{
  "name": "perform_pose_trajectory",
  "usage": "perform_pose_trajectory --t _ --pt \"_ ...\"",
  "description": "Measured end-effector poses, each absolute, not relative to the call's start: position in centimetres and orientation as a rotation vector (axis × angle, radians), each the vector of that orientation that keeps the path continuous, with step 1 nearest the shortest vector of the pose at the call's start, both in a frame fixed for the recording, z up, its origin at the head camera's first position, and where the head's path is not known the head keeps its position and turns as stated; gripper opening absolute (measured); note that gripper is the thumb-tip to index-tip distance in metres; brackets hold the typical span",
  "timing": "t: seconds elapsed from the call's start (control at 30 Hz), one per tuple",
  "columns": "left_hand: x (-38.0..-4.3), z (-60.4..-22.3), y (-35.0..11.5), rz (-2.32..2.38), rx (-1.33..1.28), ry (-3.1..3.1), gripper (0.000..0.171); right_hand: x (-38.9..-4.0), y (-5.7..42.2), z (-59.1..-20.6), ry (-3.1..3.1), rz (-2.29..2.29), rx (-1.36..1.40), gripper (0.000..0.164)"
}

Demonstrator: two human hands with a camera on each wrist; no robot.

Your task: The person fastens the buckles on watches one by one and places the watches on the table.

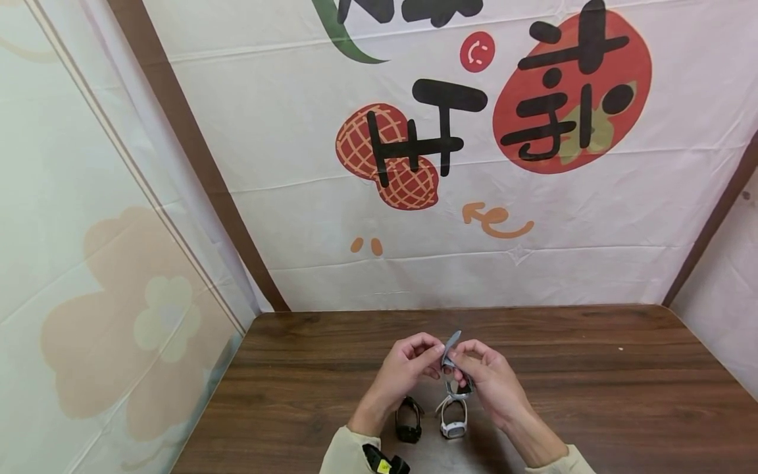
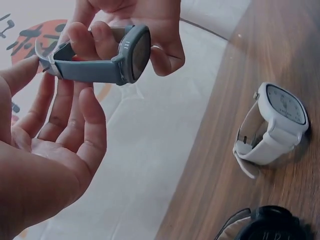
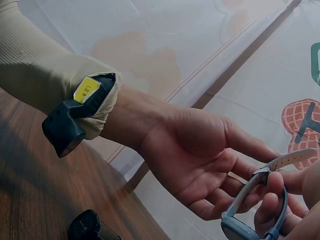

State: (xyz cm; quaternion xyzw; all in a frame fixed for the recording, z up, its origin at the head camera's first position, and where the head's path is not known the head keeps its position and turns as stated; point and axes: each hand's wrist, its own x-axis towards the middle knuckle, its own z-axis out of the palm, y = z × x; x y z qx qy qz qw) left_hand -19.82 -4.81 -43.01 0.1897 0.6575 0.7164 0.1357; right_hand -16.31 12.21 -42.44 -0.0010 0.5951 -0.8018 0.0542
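Note:
A blue-grey wristwatch [image 2: 90,71] with its strap closed in a loop is held up between both hands over the table. My left hand [image 1: 405,365] pinches the strap near its buckle between thumb and forefinger, while its other fingers stay loose below. Fingers of my right hand [image 1: 488,378] pass through the loop and grip the strap, as the right wrist view shows beside the strap's free end [image 3: 295,158]. Under the hands, a white wristwatch [image 1: 454,428] and a black wristwatch [image 1: 408,431] sit on the table, the black one to the left.
The brown wooden table [image 1: 296,382] meets a printed white cloth wall [image 1: 284,217] at the back. Another cloth wall [image 1: 118,164] stands on the left. A black wrist camera [image 3: 65,127] with a yellow label is on the left sleeve.

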Motion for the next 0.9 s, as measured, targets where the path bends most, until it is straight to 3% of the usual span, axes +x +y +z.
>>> perform_pose_trajectory --t 0.2,0.4,0.57,0.9 --pt "-19.8 -42.9 -4.8 2.072 0.493 1.816 0.025 -16.2 12.3 -42.4 1.814 -2.413 -0.014 0.002" --pt "-19.9 -42.8 -5.2 2.085 0.488 1.709 0.011 -16.1 12.8 -42.4 1.698 -2.397 -0.173 0.009" --pt "-20.2 -42.9 -5.5 2.094 0.504 1.628 0.010 -16.2 13.3 -42.4 1.701 -2.333 -0.346 0.017" --pt "-20.4 -42.7 -5.4 2.067 0.461 1.679 0.013 -16.5 13.4 -42.4 1.790 -2.281 -0.319 0.018"
